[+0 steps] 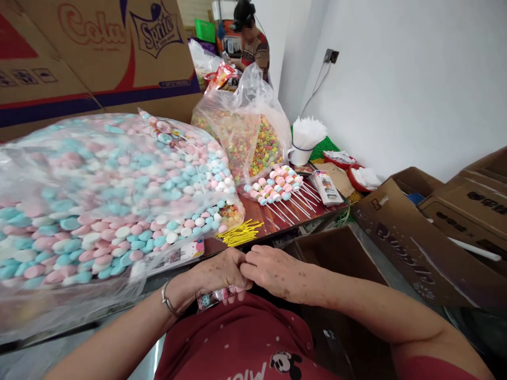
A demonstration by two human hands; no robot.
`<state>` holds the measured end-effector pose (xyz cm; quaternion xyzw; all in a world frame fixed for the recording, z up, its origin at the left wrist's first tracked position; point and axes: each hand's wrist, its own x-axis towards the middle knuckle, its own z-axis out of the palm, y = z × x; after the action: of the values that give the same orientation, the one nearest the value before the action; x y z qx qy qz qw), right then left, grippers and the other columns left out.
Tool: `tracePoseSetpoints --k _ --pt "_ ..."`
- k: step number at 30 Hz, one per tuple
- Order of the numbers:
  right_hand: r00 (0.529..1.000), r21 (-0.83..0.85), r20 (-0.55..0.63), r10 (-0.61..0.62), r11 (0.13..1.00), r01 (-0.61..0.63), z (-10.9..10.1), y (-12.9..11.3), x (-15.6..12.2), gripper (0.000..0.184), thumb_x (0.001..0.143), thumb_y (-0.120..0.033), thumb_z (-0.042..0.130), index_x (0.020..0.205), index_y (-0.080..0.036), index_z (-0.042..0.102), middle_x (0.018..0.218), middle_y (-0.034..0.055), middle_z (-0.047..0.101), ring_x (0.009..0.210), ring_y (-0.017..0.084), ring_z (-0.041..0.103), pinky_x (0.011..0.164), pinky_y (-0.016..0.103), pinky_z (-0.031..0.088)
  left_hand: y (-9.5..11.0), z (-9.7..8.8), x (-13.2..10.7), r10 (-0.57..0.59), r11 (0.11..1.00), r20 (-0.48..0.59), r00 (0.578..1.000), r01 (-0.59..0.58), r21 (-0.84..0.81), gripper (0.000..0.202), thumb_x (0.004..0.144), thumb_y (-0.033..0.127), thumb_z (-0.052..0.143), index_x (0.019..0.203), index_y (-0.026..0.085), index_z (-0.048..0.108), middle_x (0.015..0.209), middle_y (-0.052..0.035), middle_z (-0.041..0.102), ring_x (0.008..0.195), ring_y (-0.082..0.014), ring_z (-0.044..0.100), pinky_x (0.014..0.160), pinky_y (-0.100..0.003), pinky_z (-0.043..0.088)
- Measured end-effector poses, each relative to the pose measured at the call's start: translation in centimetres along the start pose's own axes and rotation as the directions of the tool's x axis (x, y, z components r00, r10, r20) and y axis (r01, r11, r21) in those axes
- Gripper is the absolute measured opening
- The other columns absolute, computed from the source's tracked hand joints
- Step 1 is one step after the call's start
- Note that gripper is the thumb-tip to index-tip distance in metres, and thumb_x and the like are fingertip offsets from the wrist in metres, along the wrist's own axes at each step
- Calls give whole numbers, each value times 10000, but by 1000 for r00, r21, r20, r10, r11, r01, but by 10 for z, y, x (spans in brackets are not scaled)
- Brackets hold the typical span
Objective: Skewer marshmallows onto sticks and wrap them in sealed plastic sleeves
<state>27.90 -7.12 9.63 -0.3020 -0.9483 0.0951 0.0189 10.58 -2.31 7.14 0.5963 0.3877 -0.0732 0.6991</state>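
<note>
My left hand (222, 269) is closed around a wrapped marshmallow skewer (212, 298), held low against my shirt. Its clear printed wrapper and some pink marshmallow show below the palm. My right hand (275, 272) meets the left at the thumb, fingers curled together; what they pinch is hidden. Just beyond my hands, yellow twist ties (241, 234) lie in a loose pile on the table edge. Behind them to the right rest several unwrapped marshmallow skewers (273, 186) with white sticks pointing toward me.
A big clear bag of pink, blue and white marshmallows (103, 237) fills the left. Behind stands a bag of colourful cereal rings (257, 140). A white mug (301, 155) holds white sticks. Cardboard boxes (412, 248) stand at right. Another person (255, 50) sits at the back.
</note>
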Motion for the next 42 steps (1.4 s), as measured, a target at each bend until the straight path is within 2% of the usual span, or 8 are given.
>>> tracePoseSetpoints --k 7,12,20,25,28,32,37,42 --pt "995 -76 16 101 992 -99 25 -1 5 130 936 -107 524 911 -132 649 862 84 629 801 220 511 641 335 406 -6 11 9 241 953 -193 951 -194 234 170 608 55 559 512 192 527 503 -36 567 535 -209 590 524 -297 468" --pt "911 -119 -299 283 937 -330 39 22 12 212 925 -62 476 804 -155 623 770 59 600 730 195 497 646 305 393 -5 23 16 395 919 -643 657 -297 261 150 667 83 577 693 213 506 691 -70 563 804 -272 595 811 -395 471" --pt "769 -98 -622 148 959 -264 19 24 17 325 975 -137 387 711 -181 571 692 45 551 696 187 462 667 308 372 7 -4 7 372 717 -423 826 -545 -434 271 790 422 585 747 156 613 725 -63 596 668 -191 567 682 -338 498" --pt "690 413 -587 424 890 -196 18 20 25 251 936 -174 429 711 -185 540 686 14 572 655 145 518 631 256 425 -4 3 0 685 633 -697 214 -649 423 118 810 267 695 719 193 700 813 -69 644 789 -189 571 797 -326 482" --pt "633 690 -510 583 716 -104 9 15 23 200 924 -194 452 753 -182 555 688 -17 580 614 111 532 593 216 439 -12 18 -7 850 463 -522 69 -572 677 113 838 153 650 879 213 737 879 -90 674 811 -188 607 774 -313 502" --pt "586 501 -687 431 864 -48 -7 1 15 180 934 -168 482 782 -189 577 727 -2 586 658 121 534 637 240 449 -11 37 -12 752 413 -656 59 -818 400 74 870 230 636 925 201 676 890 -76 660 861 -193 619 797 -317 517" --pt "685 152 -717 131 988 -30 0 -7 11 254 961 -127 449 757 -185 588 694 22 562 662 150 497 640 272 427 11 25 -24 363 258 -712 601 -799 -543 389 834 586 638 846 198 616 797 -34 647 647 -158 601 620 -287 500" --pt "657 151 -722 218 976 -158 9 10 10 283 994 -160 417 776 -174 597 701 35 576 669 161 505 635 283 428 14 4 -40 458 349 -612 645 -764 -543 481 755 671 681 749 205 563 604 15 622 427 -144 568 481 -277 461"
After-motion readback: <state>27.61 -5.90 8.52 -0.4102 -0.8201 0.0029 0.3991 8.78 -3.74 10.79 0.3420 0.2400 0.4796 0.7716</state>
